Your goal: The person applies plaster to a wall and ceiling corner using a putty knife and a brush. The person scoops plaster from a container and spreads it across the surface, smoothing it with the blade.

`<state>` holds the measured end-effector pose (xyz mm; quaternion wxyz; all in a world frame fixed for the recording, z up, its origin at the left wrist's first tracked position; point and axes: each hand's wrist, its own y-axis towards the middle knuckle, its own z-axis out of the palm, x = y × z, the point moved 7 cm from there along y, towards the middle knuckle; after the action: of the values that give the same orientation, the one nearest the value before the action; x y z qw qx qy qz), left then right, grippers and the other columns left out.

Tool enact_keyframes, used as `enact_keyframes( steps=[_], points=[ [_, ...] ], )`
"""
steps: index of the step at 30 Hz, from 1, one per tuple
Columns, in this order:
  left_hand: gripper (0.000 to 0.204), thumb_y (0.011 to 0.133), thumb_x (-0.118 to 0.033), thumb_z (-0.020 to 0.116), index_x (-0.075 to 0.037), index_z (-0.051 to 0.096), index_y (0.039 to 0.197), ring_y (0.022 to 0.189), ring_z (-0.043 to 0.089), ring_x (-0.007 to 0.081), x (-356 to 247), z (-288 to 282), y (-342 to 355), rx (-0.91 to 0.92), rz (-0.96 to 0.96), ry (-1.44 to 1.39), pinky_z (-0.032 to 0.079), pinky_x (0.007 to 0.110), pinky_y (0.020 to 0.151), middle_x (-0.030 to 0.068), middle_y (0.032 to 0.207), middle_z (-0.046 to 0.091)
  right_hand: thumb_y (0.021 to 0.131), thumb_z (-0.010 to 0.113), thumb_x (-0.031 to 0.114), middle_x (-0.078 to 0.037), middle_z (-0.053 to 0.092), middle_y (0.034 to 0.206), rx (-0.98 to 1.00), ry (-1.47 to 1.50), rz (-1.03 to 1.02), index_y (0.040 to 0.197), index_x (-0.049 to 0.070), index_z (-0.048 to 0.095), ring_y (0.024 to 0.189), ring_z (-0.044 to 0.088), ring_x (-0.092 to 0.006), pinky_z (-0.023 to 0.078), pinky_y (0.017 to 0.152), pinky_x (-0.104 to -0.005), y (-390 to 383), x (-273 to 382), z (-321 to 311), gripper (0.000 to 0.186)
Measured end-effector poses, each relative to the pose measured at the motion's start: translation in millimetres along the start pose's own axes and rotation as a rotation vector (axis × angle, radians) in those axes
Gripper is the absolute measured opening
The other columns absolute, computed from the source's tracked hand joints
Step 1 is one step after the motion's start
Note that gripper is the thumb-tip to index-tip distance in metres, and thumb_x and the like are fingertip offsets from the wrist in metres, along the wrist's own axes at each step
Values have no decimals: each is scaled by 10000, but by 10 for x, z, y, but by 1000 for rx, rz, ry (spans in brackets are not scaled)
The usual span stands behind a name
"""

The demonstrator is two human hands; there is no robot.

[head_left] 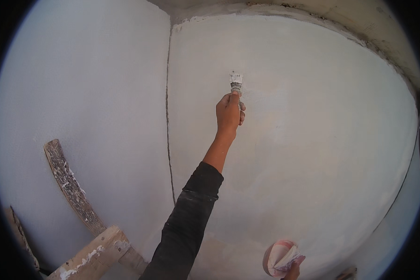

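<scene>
The left hand (pixel 229 112) is grasping a putty knife (pixel 236 83), its fingers wrapping the handle, its blade pointing up, likely for reaching high on the wall (pixel 303 140); whether the blade is touching, I cannot tell; low at the right, the right hand (pixel 295 269) is holding a round bowl (pixel 280 252) by its side, perhaps for keeping its load near.

Below and to the left of the left hand (pixel 228 112), a wooden plank (pixel 105 256) is carrying white smears (pixel 81 262), and a dark speckled board (pixel 74 196) is bearing white flecks (pixel 73 179).
</scene>
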<state>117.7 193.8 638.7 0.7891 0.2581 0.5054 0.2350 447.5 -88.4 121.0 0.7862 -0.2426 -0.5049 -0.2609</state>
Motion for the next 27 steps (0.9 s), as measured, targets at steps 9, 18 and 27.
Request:
enact_keyframes(
  steps=[9, 18, 27],
  points=[
    [283, 1036, -279, 583, -9, 658, 1075, 492, 450, 89, -310, 88, 867, -22, -32, 75, 305, 268, 417, 30, 748, 566, 1123, 513, 345, -126, 576, 1462, 100, -47, -11, 1644, -9, 345, 1239, 592, -249, 512, 1037, -389, 274, -372, -36, 652],
    [257, 1027, -236, 549, 3, 634, 1070, 501, 413, 83, -402, 97, 810, -10, -111, 89, 283, 259, 421, 31, 769, 557, 1132, 514, 364, -132, 543, 1513, 119, -21, 14, 1649, -36, 315, 1334, 538, -249, 462, 1101, -385, 180, -321, 275, 683],
    [248, 1021, -227, 550, -1, 630, 1082, 510, 416, 81, -409, 94, 803, -13, -126, 106, 288, 258, 423, 35, 764, 559, 1132, 523, 356, -141, 476, 1598, 98, -36, 15, 1670, -39, 244, 1396, 504, -245, 431, 1141, -384, 28, -271, 351, 724]
  ],
)
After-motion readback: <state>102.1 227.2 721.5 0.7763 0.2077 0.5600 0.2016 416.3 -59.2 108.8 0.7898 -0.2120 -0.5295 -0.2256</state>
